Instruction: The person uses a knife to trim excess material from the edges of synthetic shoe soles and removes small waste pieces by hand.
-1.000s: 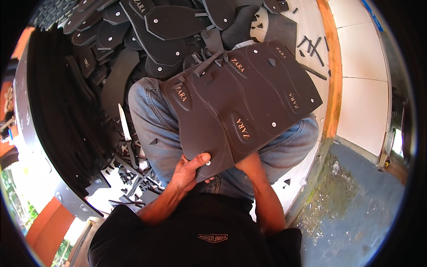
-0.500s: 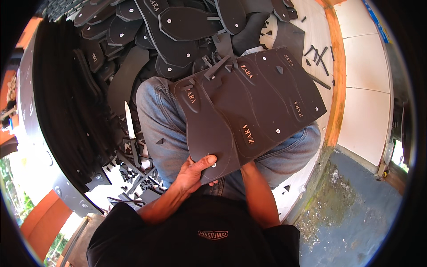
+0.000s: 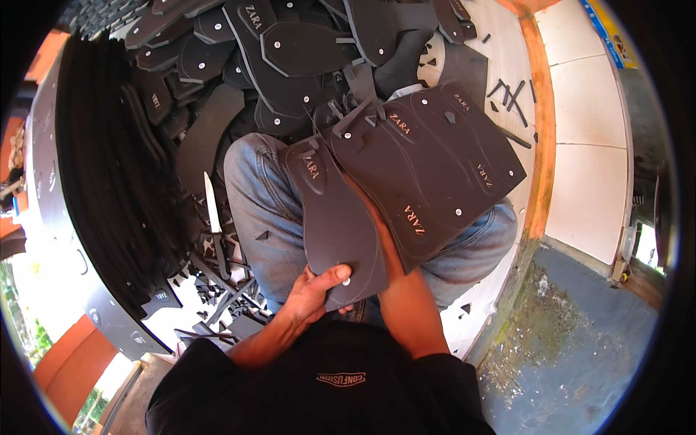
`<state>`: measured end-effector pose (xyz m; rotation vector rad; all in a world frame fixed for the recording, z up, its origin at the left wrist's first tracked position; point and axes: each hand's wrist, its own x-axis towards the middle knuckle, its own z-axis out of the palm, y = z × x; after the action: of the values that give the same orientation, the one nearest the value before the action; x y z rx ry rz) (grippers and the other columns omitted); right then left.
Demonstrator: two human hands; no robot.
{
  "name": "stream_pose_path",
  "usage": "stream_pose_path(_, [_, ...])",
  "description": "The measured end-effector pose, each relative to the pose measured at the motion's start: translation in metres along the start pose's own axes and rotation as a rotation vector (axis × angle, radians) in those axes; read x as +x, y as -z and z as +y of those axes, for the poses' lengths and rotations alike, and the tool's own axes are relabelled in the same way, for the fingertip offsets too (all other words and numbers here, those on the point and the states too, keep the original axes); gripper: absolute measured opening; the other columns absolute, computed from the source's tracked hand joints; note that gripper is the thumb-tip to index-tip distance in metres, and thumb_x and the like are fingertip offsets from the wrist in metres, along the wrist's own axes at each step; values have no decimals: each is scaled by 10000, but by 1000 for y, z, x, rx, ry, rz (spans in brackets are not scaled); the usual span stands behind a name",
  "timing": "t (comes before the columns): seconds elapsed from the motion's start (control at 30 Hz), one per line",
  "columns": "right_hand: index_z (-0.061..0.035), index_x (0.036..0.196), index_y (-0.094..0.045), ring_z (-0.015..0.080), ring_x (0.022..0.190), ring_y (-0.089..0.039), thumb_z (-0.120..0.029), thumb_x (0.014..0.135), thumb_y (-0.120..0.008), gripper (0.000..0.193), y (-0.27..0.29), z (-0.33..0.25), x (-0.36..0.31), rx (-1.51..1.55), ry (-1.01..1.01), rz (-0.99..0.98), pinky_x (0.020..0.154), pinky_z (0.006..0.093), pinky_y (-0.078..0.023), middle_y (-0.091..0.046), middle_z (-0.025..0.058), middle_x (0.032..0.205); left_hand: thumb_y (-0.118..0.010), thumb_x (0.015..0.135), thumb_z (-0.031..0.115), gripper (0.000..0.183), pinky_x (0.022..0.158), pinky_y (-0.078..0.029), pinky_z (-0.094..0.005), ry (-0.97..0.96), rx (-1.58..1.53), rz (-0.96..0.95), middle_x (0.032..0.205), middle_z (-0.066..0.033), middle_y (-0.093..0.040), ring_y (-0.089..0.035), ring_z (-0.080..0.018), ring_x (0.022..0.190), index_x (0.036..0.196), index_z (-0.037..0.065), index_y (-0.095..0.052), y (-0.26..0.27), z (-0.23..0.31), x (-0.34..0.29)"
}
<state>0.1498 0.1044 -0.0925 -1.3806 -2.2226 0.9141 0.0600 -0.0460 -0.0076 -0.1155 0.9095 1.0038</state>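
Note:
My left hand [image 3: 324,289] grips the near end of a black sandal sole piece [image 3: 337,225], thumb on top beside a small white dot. The piece carries a raised oval with gold lettering at its far end. To its right, a black foam sheet [image 3: 435,167] with curved sole outlines and gold lettering rests across my knees. A narrow gap parts the two along a curved edge. My right hand [image 3: 391,254] is under the sheet; some of its skin shows through the gap, but the fingers are hidden. Small black offcuts [image 3: 450,117] lie on the sheet.
A knife [image 3: 212,206] with a bare blade lies left of my knee among black scraps [image 3: 217,290]. Ahead, cut black soles [image 3: 304,47] form a heap. A tall stack of black sheets [image 3: 116,167] stands at left. An orange wooden edge [image 3: 545,145] runs along the right.
The sole piece has come apart from the sheet along its curved edge, opening a gap. My left hand has moved slightly nearer with it, and my right forearm shows further through the gap.

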Motion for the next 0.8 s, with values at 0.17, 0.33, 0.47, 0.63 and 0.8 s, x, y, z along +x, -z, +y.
stream_pose_path(0.17, [1, 1069, -591, 202, 836, -619, -329, 893, -524, 380, 6, -22, 36, 327, -258, -79, 749, 327, -491, -641, 94, 936, -750, 732, 97, 418, 702, -461, -224, -202, 334, -37, 873, -74, -648, -601, -119, 776, 1085, -41, -574, 28, 11, -34])
stream_pose_path(0.33, [13, 1030, -590, 139, 697, -583, -437, 943, -410, 492, 63, -83, 17, 1467, -644, 164, 617, 266, -472, -625, 76, 834, -753, 725, 78, 369, 672, -456, -245, -62, 392, -324, 806, -72, -644, -598, -126, 750, 1035, -60, -607, 65, 47, -44])
stream_pose_path(0.47, [22, 1000, -571, 92, 403, -443, -452, 917, -466, 493, 105, -46, -16, 1547, -378, 157, 351, 234, -326, -594, 66, 686, -698, 790, 125, 313, 647, -479, -273, 76, 604, -510, 787, -92, -643, -601, -160, 683, 1032, -55, -612, 67, 75, -29])
stream_pose_path(0.63, [16, 919, -562, 81, 399, -388, -122, 847, -644, 176, 122, -13, -66, 1152, -505, 638, 376, 241, -303, -479, 14, 573, -477, 853, 581, 678, 795, -502, -351, -297, -303, -451, 1080, -189, -600, -612, -249, 939, 1145, -25, -555, 76, 68, 15])
stream_pose_path(0.8, [-27, 819, -514, 71, 425, -404, -175, 865, -609, 182, 99, 0, -138, 1005, -652, 421, 405, 241, -334, -447, 5, 537, -595, 846, 464, 513, 866, -472, -345, -802, -230, 18, 1105, -121, -601, -592, -236, 998, 1143, 47, -560, -6, 76, 28])
